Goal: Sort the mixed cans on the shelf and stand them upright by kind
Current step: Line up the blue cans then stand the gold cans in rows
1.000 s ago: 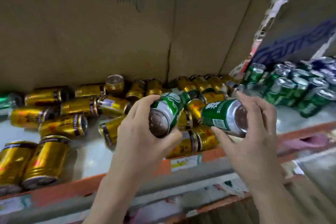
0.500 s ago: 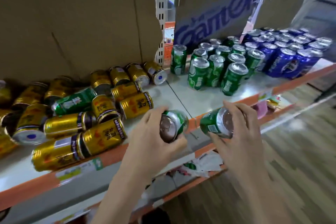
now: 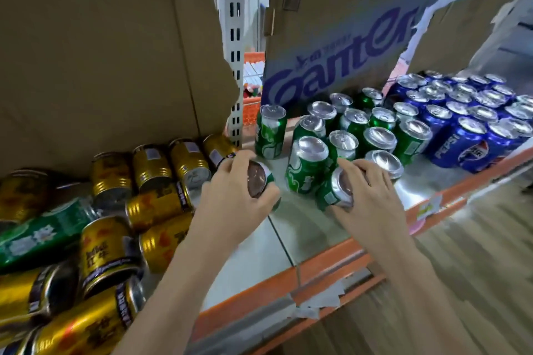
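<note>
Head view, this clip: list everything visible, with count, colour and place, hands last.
Upright green aluminium cans: about a dozen, green with silver tops, shelf centre-right.
Upright blue Pepsi cans: many, exact count unclear, blue, far right of the shelf.
Gold ribbed cans: over ten, gold, mostly lying in a jumble at left.
Loose green can: one, green, lying among the gold ones.
Held green cans: two, tilted, one in the left hand, one in the right.
Cardboard sheets: brown, behind the cans; one with blue lettering.
Metal shelf: pale surface, orange front edge.
Left hand: grips a can.
Right hand: grips a can.
</note>
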